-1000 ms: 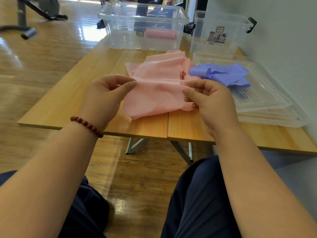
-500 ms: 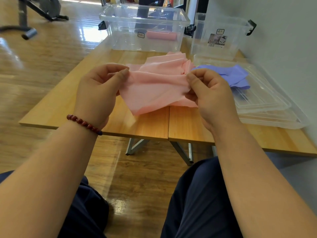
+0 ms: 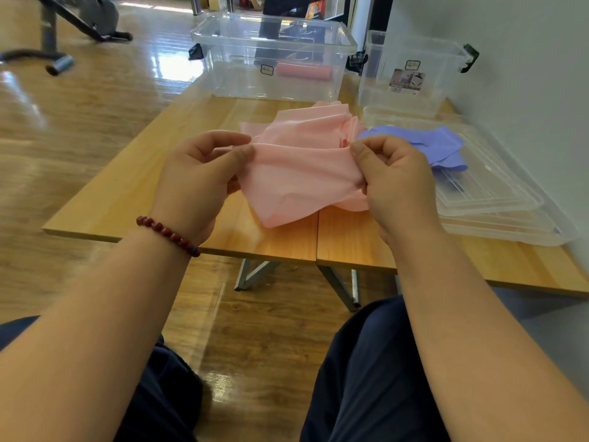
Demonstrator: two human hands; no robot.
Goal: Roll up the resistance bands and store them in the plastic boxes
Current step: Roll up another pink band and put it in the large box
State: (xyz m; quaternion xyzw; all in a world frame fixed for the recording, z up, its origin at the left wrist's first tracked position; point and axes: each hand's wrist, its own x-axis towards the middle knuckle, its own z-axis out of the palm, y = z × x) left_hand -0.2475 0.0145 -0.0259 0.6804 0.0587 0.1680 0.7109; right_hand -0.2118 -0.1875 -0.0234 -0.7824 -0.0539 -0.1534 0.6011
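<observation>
Pinching the near edge of the pink band [image 3: 296,173] between thumb and forefinger, the left hand [image 3: 197,183] and the right hand [image 3: 395,183] hold it stretched taut between them just above the worktop [image 3: 134,193], most likely to flatten one end and find a straight edge from which a roll can begin. Both hands are closed on the band, one at each side of it, so the band spans the gap between them; behind that held edge the rest of the pink band lies in a loose, crumpled heap on the worktop, and a corner hangs down toward the worktop's near edge. Beyond the pink band, a large clear box [image 3: 274,55] stands open with a rolled pink band [image 3: 302,71] already lying inside, which suggests one band is stored and this one comes next. Right of the pink band, touching its far folds, a purple band [image 3: 439,145] rests unrolled on stacked clear lids [image 3: 497,199], apparently waiting its turn. A smaller clear box [image 3: 411,74] stands beyond the lids.
</observation>
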